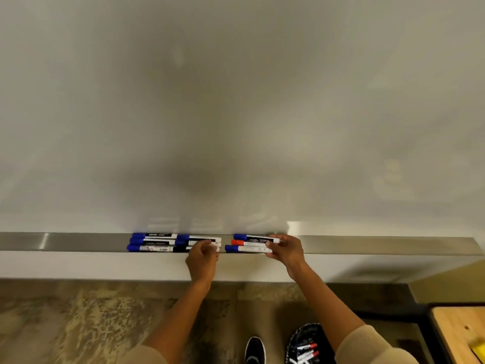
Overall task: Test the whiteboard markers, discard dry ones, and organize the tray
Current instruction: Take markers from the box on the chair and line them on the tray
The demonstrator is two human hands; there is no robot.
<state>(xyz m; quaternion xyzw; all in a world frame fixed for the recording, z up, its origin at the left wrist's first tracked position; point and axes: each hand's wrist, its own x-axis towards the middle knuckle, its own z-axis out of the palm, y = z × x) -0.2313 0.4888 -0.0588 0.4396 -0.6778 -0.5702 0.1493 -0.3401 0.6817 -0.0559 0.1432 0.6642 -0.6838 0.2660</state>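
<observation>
Marker tray [78, 241] under whiteboard [236, 101] holds two groups: blue-capped markers [154, 242] left, three-marker group [249, 243] right with red-capped marker [242, 242] in middle.

Left hand [203, 256] fingers curled at end of left group; can't tell which marker I pinch.

Right hand [284, 249] pinches tail ends of right group.

Risks: tray shallow, markers stacked, so a nudge could roll front ones off lip to floor. Bin [304, 345] of discarded markers sits below by shoe [254, 349]; a good marker dropped there mixes with dry ones.
</observation>
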